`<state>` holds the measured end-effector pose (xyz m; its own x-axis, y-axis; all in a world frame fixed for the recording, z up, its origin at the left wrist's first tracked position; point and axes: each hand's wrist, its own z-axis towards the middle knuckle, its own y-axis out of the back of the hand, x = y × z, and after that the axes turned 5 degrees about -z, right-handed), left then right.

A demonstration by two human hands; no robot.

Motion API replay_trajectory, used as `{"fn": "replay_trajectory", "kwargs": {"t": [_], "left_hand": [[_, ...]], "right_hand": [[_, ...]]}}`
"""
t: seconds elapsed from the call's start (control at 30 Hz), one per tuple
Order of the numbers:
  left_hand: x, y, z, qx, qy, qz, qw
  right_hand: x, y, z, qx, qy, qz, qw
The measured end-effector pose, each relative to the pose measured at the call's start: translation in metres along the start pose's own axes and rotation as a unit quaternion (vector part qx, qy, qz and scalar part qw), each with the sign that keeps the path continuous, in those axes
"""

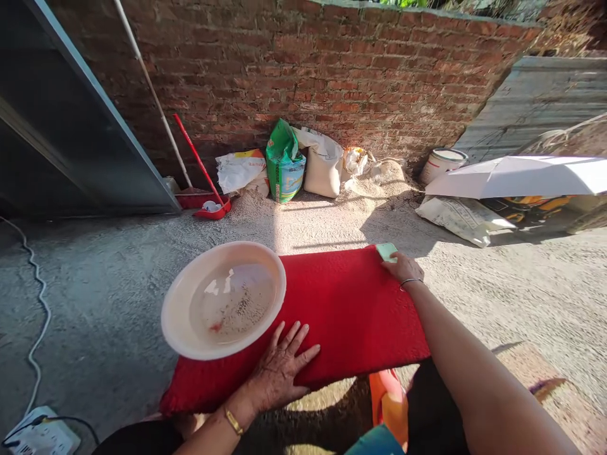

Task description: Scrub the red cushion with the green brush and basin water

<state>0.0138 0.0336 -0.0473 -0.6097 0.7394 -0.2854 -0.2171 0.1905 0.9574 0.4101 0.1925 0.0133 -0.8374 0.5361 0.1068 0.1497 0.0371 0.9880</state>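
Observation:
A red cloth covers a low bench or board in front of me. My left hand lies flat near its front edge, fingers spread, holding nothing. At the far right corner my right hand grips a pale green block, pressed to the cloth; I cannot make out whether it is a brush or soap. On the left end rests a pale plastic basin of water, with dark grit and a small reddish bit at the bottom. It stands just beyond my left fingers, apart from them.
Along the brick wall are a green sack, a beige sack and a red dustpan. A pale umbrella and a paint bucket are at right. A power strip with a white cord lies lower left.

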Motion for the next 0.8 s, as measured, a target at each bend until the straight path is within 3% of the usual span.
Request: {"fn": "replay_trajectory", "kwargs": {"t": [0.07,0.13,0.27,0.4,0.5,0.57,0.63,0.8], "left_hand": [[0.000,-0.001,0.000,0.000,0.003,-0.008,1.000],[0.000,-0.002,0.000,-0.004,0.006,-0.016,1.000],[0.000,-0.004,0.000,-0.002,0.012,-0.026,1.000],[0.000,-0.001,0.002,0.010,0.017,-0.036,0.999],[-0.001,0.002,0.004,0.027,0.020,-0.045,0.998],[-0.002,0.004,0.004,0.032,0.021,-0.048,0.998],[-0.003,0.005,0.005,0.027,0.021,-0.052,0.998],[-0.005,0.007,0.004,0.014,0.023,-0.064,0.998]], "right_hand": [[-0.018,0.006,0.014,-0.004,-0.078,0.016,0.997],[-0.013,0.005,0.014,-0.026,-0.076,0.041,0.996],[0.062,-0.014,-0.028,-0.044,0.104,0.093,0.989],[0.155,-0.036,-0.094,-0.027,0.302,0.067,0.951],[0.189,-0.044,-0.116,-0.018,0.349,0.027,0.936],[0.186,-0.043,-0.109,-0.007,0.332,0.017,0.943],[0.163,-0.038,-0.088,0.000,0.282,0.016,0.959],[0.042,-0.011,-0.024,0.003,0.047,0.006,0.999]]}}
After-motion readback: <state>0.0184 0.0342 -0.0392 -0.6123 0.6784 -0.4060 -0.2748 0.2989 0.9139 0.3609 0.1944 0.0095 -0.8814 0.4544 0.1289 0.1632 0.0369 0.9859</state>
